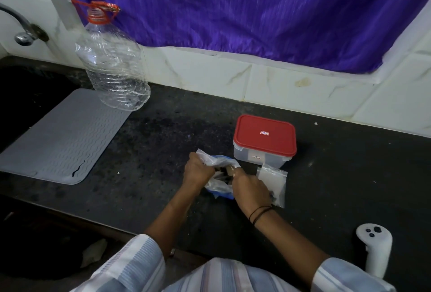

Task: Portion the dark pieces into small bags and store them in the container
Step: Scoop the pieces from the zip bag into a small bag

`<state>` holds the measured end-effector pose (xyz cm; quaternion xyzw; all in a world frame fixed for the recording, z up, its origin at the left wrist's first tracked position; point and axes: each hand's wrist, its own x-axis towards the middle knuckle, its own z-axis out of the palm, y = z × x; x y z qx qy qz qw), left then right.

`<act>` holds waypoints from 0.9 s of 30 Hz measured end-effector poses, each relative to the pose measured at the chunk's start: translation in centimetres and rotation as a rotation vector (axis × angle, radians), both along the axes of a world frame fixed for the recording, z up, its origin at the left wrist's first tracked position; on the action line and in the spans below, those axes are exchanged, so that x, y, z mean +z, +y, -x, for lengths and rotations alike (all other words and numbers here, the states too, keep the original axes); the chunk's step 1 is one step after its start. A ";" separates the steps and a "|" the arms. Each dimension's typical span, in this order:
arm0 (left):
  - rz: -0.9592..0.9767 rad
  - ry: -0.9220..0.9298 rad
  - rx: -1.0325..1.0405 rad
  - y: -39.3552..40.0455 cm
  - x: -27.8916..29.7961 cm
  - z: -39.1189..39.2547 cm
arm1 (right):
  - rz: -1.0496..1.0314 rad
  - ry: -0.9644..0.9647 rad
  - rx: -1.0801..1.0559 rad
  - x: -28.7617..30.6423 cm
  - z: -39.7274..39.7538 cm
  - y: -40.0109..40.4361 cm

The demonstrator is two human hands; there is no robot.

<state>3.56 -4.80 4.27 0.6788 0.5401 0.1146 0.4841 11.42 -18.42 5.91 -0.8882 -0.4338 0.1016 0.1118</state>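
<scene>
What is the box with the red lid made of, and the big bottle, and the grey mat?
The box looks like cloudy, see-through plastic, and its red lid like smooth, solid plastic. The big bottle seems thin clear plastic, since it is dented and crinkled. The grey mat is probably soft rubber or silicone: matte, with wavy ridges.

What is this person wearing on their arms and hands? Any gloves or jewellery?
No gloves: both hands are bare. The left hand and right hand come out of loose sleeves striped in white, pale blue and grey, pushed up near the elbows. The right wrist carries thin dark bands, like cords or bangles. No rings are visible.
</scene>
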 end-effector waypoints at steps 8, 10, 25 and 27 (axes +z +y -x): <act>0.109 -0.073 0.067 0.5 -0.4 0.1 | -0.243 0.268 -0.095 -0.9 -0.7 -0.9; -0.003 0.019 0.040 0.4 -0.4 0.0 | -0.264 0.284 -0.100 -1.0 -0.7 -1.0; -0.317 -0.287 -0.030 -1.3 -0.7 0.0 | -0.136 0.099 -0.087 -1.6 0.6 -0.7; -0.246 -0.302 -0.025 -1.2 -1.0 0.2 | -0.125 0.101 -0.076 -1.8 0.6 -0.8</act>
